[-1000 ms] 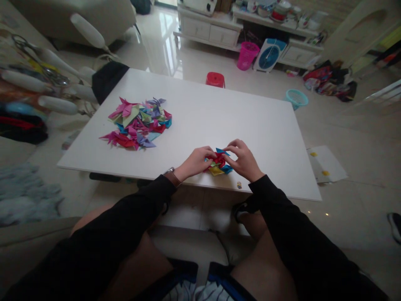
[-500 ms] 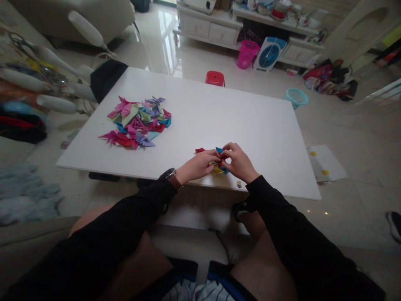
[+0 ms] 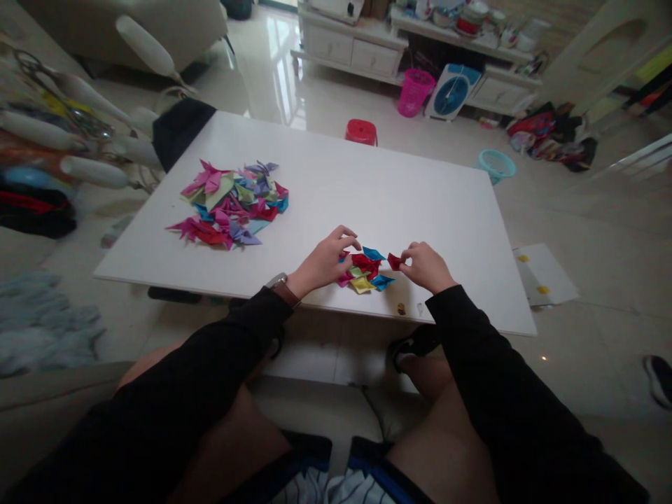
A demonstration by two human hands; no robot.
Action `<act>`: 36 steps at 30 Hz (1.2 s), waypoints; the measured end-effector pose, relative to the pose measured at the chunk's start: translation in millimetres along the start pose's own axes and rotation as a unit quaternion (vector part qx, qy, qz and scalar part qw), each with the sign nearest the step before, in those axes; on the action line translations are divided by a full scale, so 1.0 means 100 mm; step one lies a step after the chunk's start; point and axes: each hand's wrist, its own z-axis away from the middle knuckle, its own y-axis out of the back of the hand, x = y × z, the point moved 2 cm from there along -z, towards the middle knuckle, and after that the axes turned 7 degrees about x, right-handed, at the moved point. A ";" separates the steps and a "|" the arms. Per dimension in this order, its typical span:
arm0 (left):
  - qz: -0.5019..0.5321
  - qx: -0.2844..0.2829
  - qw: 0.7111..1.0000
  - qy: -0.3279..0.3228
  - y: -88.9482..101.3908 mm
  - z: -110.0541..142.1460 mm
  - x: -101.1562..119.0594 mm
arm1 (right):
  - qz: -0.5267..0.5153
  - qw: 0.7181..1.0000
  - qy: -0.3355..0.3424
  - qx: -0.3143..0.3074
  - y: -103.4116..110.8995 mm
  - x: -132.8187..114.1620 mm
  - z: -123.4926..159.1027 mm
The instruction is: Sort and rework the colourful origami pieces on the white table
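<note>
Between my hands lies a small cluster of folded paper pieces [image 3: 363, 283] in red, blue, yellow, green and pink. My right hand [image 3: 426, 266] pinches a red folded paper piece [image 3: 394, 262] just right of that cluster. At the cluster's left edge, my left hand [image 3: 330, 262] has its fingers apart and curved over the nearest pieces, with nothing visibly gripped. A larger heap of origami cranes [image 3: 231, 206], pink, purple, green, red and blue, rests on the left part of the white table [image 3: 336, 182].
Two small stickers or marks, one of them a brown spot [image 3: 401, 309], are near the table's front edge. Beyond the table stand a red stool [image 3: 361, 131], a pink basket [image 3: 416, 92], a blue-and-white fan [image 3: 451, 91] and a light blue basket [image 3: 497, 165].
My hands were together over the small cluster and have moved apart. The right one has drawn to the right with a red folded paper piece; the left has lifted and opened.
</note>
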 end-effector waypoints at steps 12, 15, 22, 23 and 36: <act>-0.083 -0.025 0.996 -0.036 0.04 0.01 0.02 | 0.059 0.994 -0.059 -0.071 -0.25 -0.10 -0.08; -0.090 -0.031 0.995 -0.036 0.05 0.01 0.02 | 0.046 0.993 -0.073 -0.081 -0.27 -0.14 -0.11; -0.111 -0.060 0.991 -0.033 0.07 0.01 0.03 | 0.027 0.990 -0.094 -0.102 -0.29 -0.16 -0.11; -0.115 -0.062 0.991 -0.033 0.07 0.01 0.03 | 0.026 0.990 -0.094 -0.100 -0.29 -0.16 -0.11; -0.293 0.005 0.940 0.174 0.57 -0.03 -0.68 | -0.012 0.995 -0.082 -0.060 -0.08 -0.17 -0.04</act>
